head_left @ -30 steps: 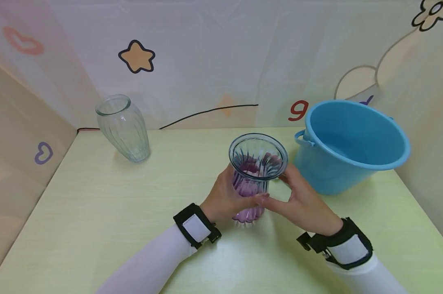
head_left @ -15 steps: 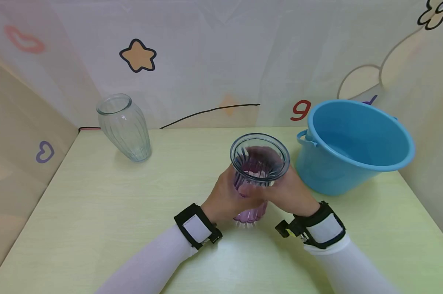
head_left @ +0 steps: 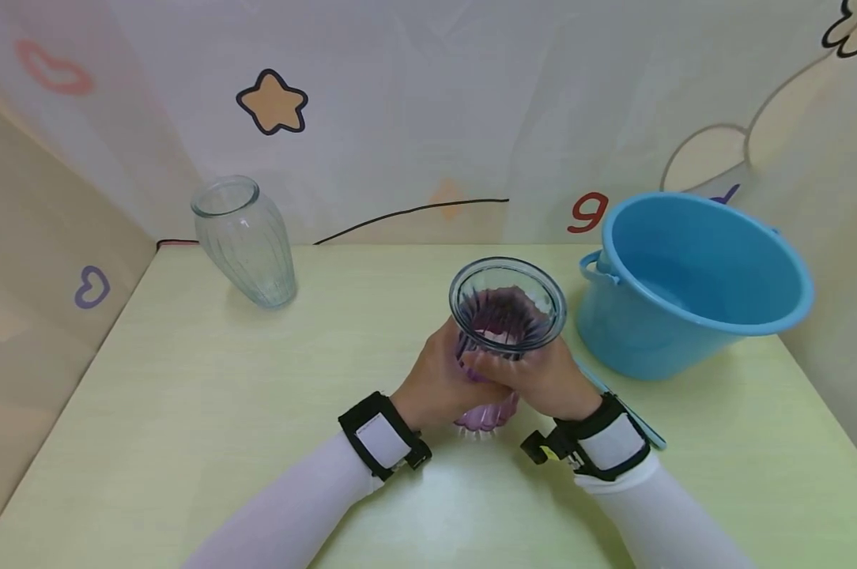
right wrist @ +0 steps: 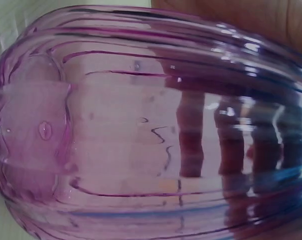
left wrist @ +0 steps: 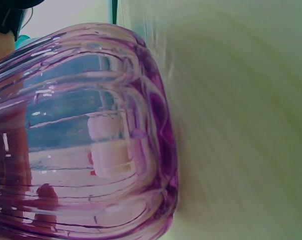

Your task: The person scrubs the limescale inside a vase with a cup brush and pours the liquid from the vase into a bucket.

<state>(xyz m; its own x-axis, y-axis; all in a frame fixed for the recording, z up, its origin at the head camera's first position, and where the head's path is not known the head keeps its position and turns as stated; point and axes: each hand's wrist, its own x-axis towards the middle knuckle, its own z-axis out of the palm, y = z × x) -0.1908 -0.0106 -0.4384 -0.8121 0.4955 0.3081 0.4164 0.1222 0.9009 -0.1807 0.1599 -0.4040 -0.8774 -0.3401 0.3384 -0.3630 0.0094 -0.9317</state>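
A ribbed glass vase (head_left: pixel 508 265), bluish at the rim and purple toward its base, is upright in front of me. My left hand (head_left: pixel 434 383) grips its left side. Around the right side curls my right hand (head_left: pixel 558 378), its thumb crossing the front over the left thumb. Fingers show dark through the glass in the right wrist view. In the left wrist view the purple base (left wrist: pixel 158 130) lies close to the tabletop; whether it touches, I cannot tell.
A clear, ribbed glass vase (head_left: pixel 251 245) stands at the back left. At the right is a light blue bucket (head_left: pixel 631 340). A thin blue strip (head_left: pixel 649 431), its kind unclear, lies by my right wrist, partly hidden. Patterned cloth (head_left: pixel 400 118) closes off the back.
My right hand has moved left and closed further round the vase, its thumb now over the left one. The blue strip shows beside the right wrist. The vase has hardly moved.
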